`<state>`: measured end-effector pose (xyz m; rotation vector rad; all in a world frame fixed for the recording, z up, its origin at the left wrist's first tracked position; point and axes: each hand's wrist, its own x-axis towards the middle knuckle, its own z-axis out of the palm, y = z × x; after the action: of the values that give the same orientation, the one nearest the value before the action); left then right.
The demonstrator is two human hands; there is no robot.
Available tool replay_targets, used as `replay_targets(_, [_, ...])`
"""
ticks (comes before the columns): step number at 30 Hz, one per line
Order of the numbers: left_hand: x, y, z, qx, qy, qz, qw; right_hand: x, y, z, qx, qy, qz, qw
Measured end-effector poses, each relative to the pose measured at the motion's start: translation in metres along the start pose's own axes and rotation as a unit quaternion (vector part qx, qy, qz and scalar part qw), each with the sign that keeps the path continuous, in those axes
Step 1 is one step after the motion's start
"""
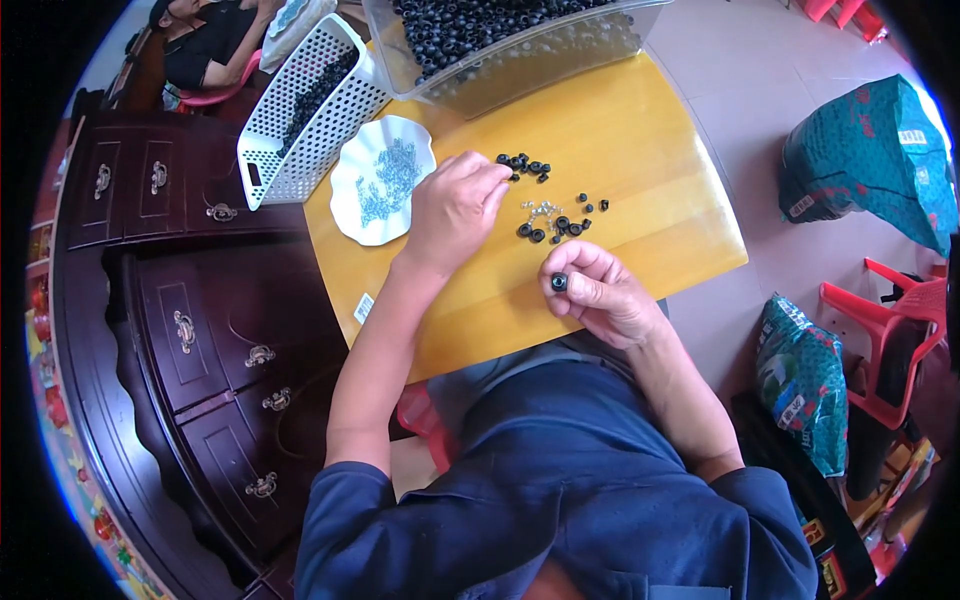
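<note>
Between the thumb and fingers of my right hand, near the table's front edge, is a small round black plastic part with a hole in its middle. My left hand is farther forward, its fingers bunched together beside a cluster of small black parts; anything pinched there is hidden. Between the hands lie loose black rings and several tiny clear pieces. Left of my left hand, a white wavy-edged plate holds many small clear bits.
On the yellow table, a clear bin full of black parts stands at the back. A white perforated basket is at the back left. Dark drawers stand left, teal sacks and a red stool right. Another person sits far left.
</note>
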<state>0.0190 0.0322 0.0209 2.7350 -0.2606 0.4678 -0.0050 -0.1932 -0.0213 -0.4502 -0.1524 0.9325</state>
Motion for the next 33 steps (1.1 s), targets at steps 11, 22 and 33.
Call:
replay_targets(11, [0.012,-0.013,0.018,0.028,-0.04,0.06,0.997,0.0,-0.005,-0.001,0.003,0.023,-0.007,1.0])
replay_targets(22, [0.004,0.007,-0.011,0.008,-0.027,0.068,0.997,0.002,-0.006,0.001,0.031,0.017,0.01,0.999])
replay_targets(33, [-0.033,0.057,-0.042,-0.282,-0.028,-0.059,0.957,0.006,0.0,0.0,-0.003,0.049,-0.007,0.999])
